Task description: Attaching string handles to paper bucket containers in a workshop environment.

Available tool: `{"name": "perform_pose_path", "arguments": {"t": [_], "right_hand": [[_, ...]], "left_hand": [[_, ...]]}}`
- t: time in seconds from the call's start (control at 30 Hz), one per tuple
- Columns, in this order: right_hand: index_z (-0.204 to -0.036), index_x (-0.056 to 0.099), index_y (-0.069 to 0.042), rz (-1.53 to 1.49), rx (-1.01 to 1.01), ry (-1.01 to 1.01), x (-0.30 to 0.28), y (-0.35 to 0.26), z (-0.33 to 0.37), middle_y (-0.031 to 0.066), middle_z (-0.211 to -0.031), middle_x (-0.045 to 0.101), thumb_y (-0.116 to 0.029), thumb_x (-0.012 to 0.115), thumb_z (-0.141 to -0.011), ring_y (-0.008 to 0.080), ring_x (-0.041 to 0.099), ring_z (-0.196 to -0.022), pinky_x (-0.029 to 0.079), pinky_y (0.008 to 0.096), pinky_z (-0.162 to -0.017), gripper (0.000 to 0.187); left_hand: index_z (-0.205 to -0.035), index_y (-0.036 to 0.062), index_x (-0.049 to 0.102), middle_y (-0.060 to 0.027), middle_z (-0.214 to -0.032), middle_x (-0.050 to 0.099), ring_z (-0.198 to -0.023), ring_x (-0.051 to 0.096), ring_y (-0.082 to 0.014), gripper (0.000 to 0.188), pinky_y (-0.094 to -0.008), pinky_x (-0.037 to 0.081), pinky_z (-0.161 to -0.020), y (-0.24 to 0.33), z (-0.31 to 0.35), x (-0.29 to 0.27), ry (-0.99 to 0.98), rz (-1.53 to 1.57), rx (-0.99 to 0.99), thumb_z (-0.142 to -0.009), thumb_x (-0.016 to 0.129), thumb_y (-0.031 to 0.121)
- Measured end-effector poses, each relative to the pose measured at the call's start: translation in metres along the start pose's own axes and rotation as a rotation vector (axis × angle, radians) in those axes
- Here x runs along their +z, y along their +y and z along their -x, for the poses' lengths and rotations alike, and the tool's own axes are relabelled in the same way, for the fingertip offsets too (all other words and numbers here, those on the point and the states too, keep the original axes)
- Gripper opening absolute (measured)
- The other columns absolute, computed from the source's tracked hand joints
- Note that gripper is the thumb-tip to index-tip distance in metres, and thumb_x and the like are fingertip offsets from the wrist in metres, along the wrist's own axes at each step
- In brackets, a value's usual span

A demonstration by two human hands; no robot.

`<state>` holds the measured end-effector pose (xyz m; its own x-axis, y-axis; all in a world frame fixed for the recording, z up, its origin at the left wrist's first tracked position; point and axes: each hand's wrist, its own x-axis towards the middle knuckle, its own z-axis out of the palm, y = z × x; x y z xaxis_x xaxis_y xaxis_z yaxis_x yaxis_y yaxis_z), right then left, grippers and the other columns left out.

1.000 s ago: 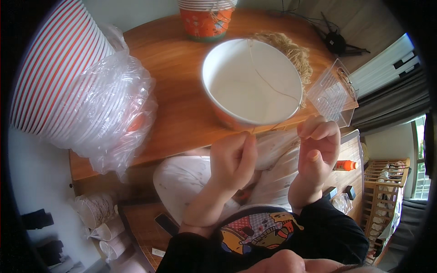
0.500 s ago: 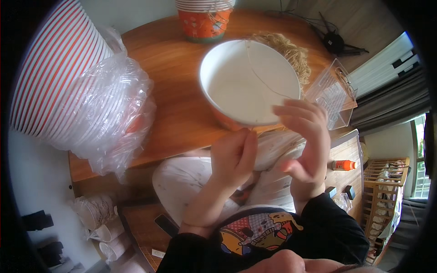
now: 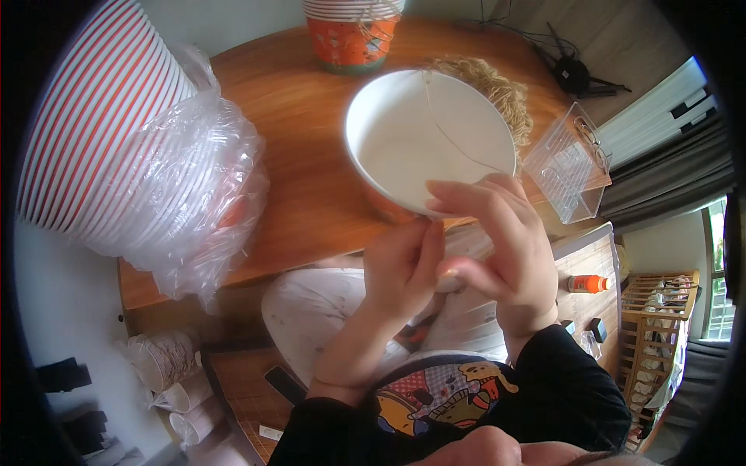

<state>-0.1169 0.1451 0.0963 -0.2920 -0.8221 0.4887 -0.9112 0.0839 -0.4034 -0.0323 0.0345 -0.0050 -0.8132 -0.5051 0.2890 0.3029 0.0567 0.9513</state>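
A white-lined paper bucket stands tilted toward me at the table's near edge, its outside orange. From its far rim a thin cord runs down across the inside to the right rim, by my right hand. My left hand is closed in a pinch against the near rim; whatever its fingertips hold is hidden. Just right of it, my right hand hovers over the near right rim, thumb and fingers apart, with nothing visible between them.
A tall stack of buckets in clear plastic wrap rises at the left. More nested orange buckets stand at the back. Behind the bucket lies a bundle of tan cords; a clear acrylic holder sits right, an orange bottle lower right.
My right hand has moved left and slightly down, closer to my left hand, its thumb now beside the left fingertips. My left hand stays at the rim.
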Motion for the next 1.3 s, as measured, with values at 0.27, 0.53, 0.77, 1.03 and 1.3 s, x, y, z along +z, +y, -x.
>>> {"name": "perform_pose_path", "arguments": {"t": [0.27, 0.53, 0.77, 1.03, 1.3], "right_hand": [[-0.118, 0.059, -0.001, -0.103, 0.052, 0.127, 0.008, 0.001, 0.009, 0.0106, -0.105, 0.067, -0.029, 0.076, -0.079, 0.0311, 0.064, -0.093, 0.046, 0.0424, -0.094, 0.051], [-0.110, 0.057, -0.002, -0.142, -0.098, 0.221, 0.014, 0.004, 0.043, 0.0174, -0.106, 0.068, -0.022, 0.071, -0.084, 0.0317, 0.067, -0.100, 0.046, 0.0474, -0.096, 0.035], [-0.095, 0.063, -0.004, -0.173, -0.243, 0.206, 0.029, 0.008, 0.052, 0.0151, -0.110, 0.068, -0.019, 0.073, -0.081, 0.0301, 0.067, -0.100, 0.048, 0.0441, -0.094, 0.023], [-0.095, 0.064, -0.006, -0.013, -0.154, 0.351, 0.043, 0.010, 0.051, 0.0109, -0.103, 0.067, -0.012, 0.075, -0.073, 0.0286, 0.064, -0.090, 0.048, 0.0376, -0.078, 0.025], [-0.097, 0.064, -0.009, 0.265, 0.093, 0.341, 0.058, 0.012, 0.047, 0.0033, -0.093, 0.065, -0.011, 0.078, -0.066, 0.0233, 0.056, -0.080, 0.041, 0.0351, -0.069, 0.034]], "left_hand": [[-0.077, 0.0052, 0.062, -0.0103, -0.058, 0.055, -0.049, 0.055, -0.0242, 0.014, -0.0337, 0.040, -0.047, 0.009, 0.003, -0.002, 0.027, -0.210, 0.113, -0.088, 0.062, 0.014], [-0.102, 0.0031, 0.063, -0.0025, -0.057, 0.054, -0.047, 0.053, -0.0127, 0.019, -0.0262, 0.039, -0.046, 0.046, 0.018, -0.013, 0.158, -0.337, 0.103, -0.084, 0.066, 0.010], [-0.102, -0.0026, 0.063, -0.0027, -0.091, 0.066, -0.072, 0.053, -0.0048, 0.023, -0.0188, 0.041, -0.066, 0.040, 0.013, -0.017, -0.128, 0.260, -0.228, -0.097, 0.057, 0.019], [-0.099, 0.0007, 0.069, 0.0045, -0.078, 0.059, -0.062, 0.046, 0.0002, 0.011, -0.0157, 0.034, -0.053, 0.027, 0.002, -0.027, -0.018, 0.291, -0.191, -0.091, 0.065, 0.008], [-0.095, 0.0015, 0.069, -0.0034, -0.083, 0.063, -0.064, 0.055, -0.0065, 0.009, -0.0189, 0.042, -0.055, 0.021, -0.006, -0.030, 0.034, -0.019, 0.116, -0.086, 0.068, 0.003]]}}
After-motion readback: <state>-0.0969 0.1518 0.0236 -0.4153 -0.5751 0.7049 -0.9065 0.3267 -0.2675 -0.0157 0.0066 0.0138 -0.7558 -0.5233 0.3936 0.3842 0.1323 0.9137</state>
